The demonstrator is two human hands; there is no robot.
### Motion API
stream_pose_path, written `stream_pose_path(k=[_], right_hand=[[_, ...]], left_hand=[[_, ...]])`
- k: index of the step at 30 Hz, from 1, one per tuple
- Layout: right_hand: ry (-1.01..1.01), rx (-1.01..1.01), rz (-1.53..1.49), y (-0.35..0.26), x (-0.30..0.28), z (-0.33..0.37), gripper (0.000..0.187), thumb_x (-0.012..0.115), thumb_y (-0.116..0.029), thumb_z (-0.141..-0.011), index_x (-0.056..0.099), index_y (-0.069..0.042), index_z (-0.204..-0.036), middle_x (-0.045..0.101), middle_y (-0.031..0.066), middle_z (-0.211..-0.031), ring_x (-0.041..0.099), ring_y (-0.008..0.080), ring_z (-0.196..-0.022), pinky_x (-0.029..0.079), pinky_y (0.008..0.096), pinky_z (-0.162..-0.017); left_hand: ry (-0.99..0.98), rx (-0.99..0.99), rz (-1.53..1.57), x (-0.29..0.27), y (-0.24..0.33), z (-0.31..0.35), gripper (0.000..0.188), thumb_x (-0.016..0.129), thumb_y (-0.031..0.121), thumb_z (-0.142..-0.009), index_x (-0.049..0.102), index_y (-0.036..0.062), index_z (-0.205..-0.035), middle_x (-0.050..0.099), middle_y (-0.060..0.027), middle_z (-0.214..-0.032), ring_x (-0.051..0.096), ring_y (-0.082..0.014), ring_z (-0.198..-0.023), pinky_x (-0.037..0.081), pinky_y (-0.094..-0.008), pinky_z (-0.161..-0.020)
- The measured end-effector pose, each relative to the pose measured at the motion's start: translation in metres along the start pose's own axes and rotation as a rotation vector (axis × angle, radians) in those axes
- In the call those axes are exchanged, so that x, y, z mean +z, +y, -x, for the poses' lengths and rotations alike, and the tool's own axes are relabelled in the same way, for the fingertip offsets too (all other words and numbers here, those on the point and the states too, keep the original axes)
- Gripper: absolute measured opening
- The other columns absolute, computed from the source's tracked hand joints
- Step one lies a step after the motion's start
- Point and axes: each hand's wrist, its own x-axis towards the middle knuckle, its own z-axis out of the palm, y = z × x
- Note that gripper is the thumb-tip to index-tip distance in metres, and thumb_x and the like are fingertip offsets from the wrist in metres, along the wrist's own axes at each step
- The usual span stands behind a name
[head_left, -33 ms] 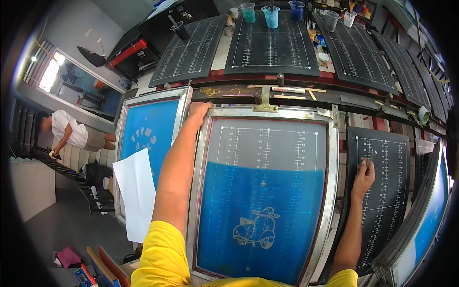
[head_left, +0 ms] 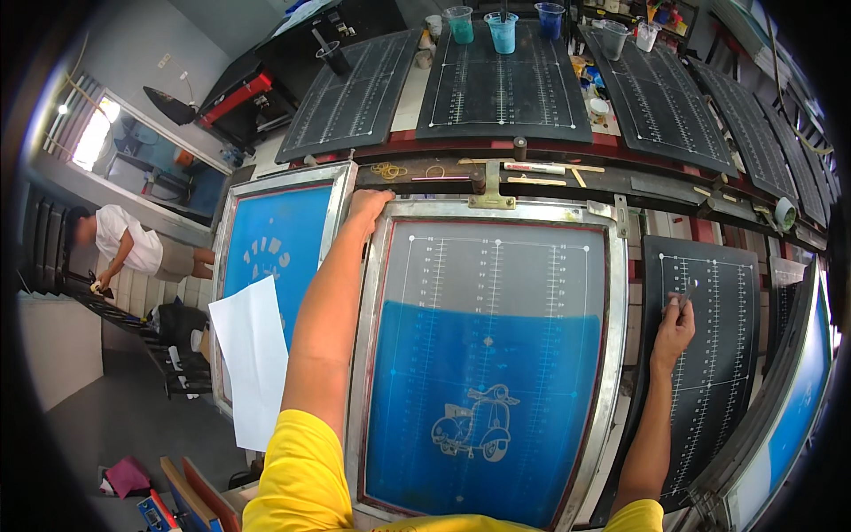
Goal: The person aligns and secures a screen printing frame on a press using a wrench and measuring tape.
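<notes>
A silk-screen frame [head_left: 615, 310] of bare metal lies before me, its mesh blue below and pale above. A pale scooter drawing [head_left: 472, 426] shows in the blue part, and a ruled board is visible through the mesh. My left hand [head_left: 368, 206] is closed at the frame's far left corner; its fingers are partly hidden. Over a dark ruled board [head_left: 736, 332] on the right, my right hand [head_left: 675, 326] pinches a small slim metal tool [head_left: 690, 287] with a shiny rounded end. Its exact kind is too small to tell.
Another blue screen [head_left: 306, 217] stands at left, with white paper [head_left: 250, 363] on it. A tilted screen [head_left: 780, 399] is at far right. Cups of ink [head_left: 503, 34] stand on the far boards. Bands and sticks lie on the central ledge [head_left: 612, 182]. A person [head_left: 128, 239] is at far left.
</notes>
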Motion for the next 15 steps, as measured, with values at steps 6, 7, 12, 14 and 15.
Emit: stream_pose_path(k=[6,7,12,14,15], right_hand=[[-0.009,0.029,0.046,-0.004,-0.006,0.000,0.016,0.052,-0.010,-0.094,0.062,0.001,-0.097,0.050,-0.0032,-0.073,0.043,0.0045,-0.066,0.035,0.0204,-0.059],[-0.006,0.019,0.045,-0.005,-0.004,0.001,0.016,0.052,-0.010,-0.094,0.062,0.001,-0.097,0.050,-0.0032,-0.073,0.042,0.0045,-0.066,0.035,0.0205,-0.059],[-0.002,-0.008,0.041,-0.009,0.003,0.002,0.016,0.051,-0.010,-0.094,0.062,0.001,-0.096,0.050,-0.0033,-0.072,0.042,0.0046,-0.065,0.035,0.0209,-0.059],[0.012,-0.049,0.068,-0.003,0.001,0.001,0.015,0.052,-0.013,-0.095,0.062,-0.002,-0.097,0.046,-0.0054,-0.070,0.035,0.0017,-0.058,0.028,0.0190,-0.051],[0.020,-0.070,0.082,0.001,-0.001,0.000,0.015,0.052,-0.014,-0.095,0.063,-0.004,-0.097,0.045,-0.0064,-0.068,0.032,0.0002,-0.054,0.024,0.0180,-0.047]], left_hand=[[0.069,0.050,0.095,0.019,0.010,0.018,0.013,0.071,0.001,-0.070,0.065,-0.0049,-0.079,0.066,-0.0147,-0.082,0.062,-0.0239,-0.074,0.047,-0.0361,-0.073],[0.090,0.086,0.083,0.019,0.010,0.018,0.013,0.071,0.001,-0.069,0.065,-0.0051,-0.079,0.066,-0.0147,-0.081,0.062,-0.0240,-0.073,0.048,-0.0362,-0.072],[0.156,0.097,-0.032,0.012,0.004,0.014,0.013,0.071,0.001,-0.069,0.066,-0.0043,-0.079,0.066,-0.0143,-0.081,0.062,-0.0241,-0.073,0.048,-0.0363,-0.070],[0.121,0.053,-0.115,0.014,0.009,0.016,0.012,0.071,0.001,-0.069,0.065,-0.0032,-0.078,0.065,-0.0138,-0.080,0.062,-0.0233,-0.073,0.047,-0.0357,-0.068],[0.094,0.032,-0.072,0.017,0.010,0.017,0.011,0.072,0.002,-0.069,0.065,-0.0026,-0.077,0.065,-0.0134,-0.079,0.061,-0.0228,-0.072,0.047,-0.0352,-0.068]])
